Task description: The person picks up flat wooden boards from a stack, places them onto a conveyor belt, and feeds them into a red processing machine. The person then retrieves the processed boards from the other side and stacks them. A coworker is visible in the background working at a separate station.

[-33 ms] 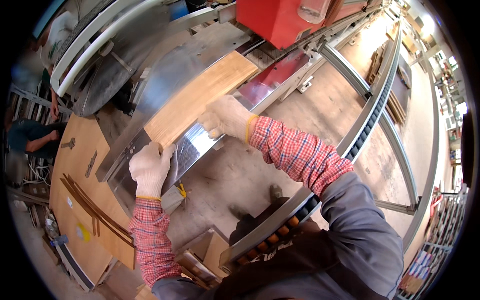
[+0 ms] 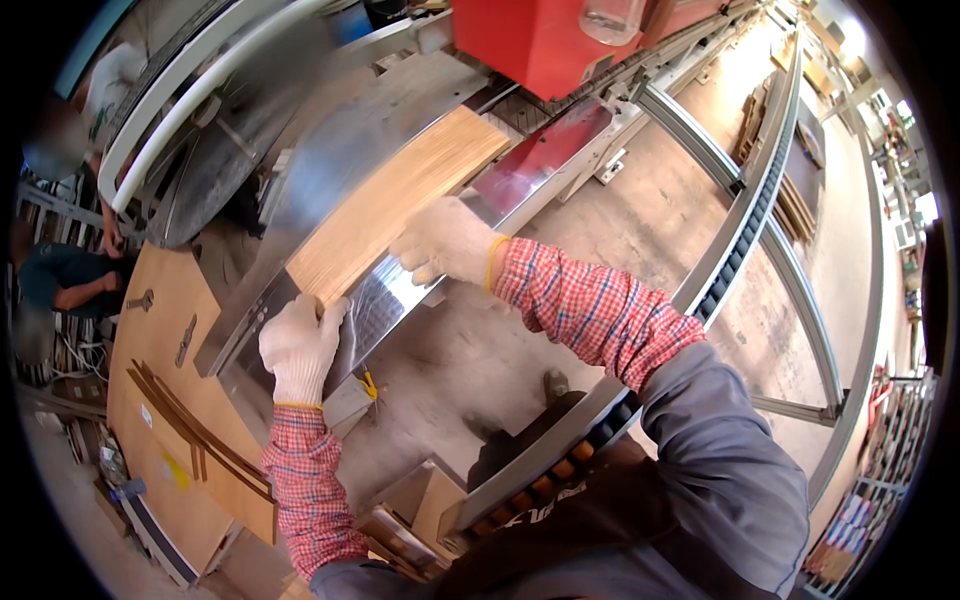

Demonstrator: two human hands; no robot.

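A flat wooden board (image 2: 400, 195) lies on a shiny metal machine table (image 2: 375, 300), its long side running from near left to far right. At the board's near left end is my left hand (image 2: 300, 345), in a white knit glove, thumb and fingers closed on the end. My right hand (image 2: 445, 240), gloved the same way, rests along the board's near long edge with its fingers curled in against it. The right fingertips are partly hidden. Red checked sleeve covers show on both forearms.
A red machine housing (image 2: 530, 45) stands beyond the board. A curved white rail (image 2: 190, 90) arches at far left. Left of me, a wooden worktop (image 2: 150, 340) bears a wrench (image 2: 141, 300) and thin dark strips (image 2: 200, 430). Metal frame rails (image 2: 715, 290) run along the right. Another person (image 2: 75, 275) is at far left.
The view has shifted slightly, so the red housing sits a little farther left in it. Both hands stay at the board, with nearly the same hold.
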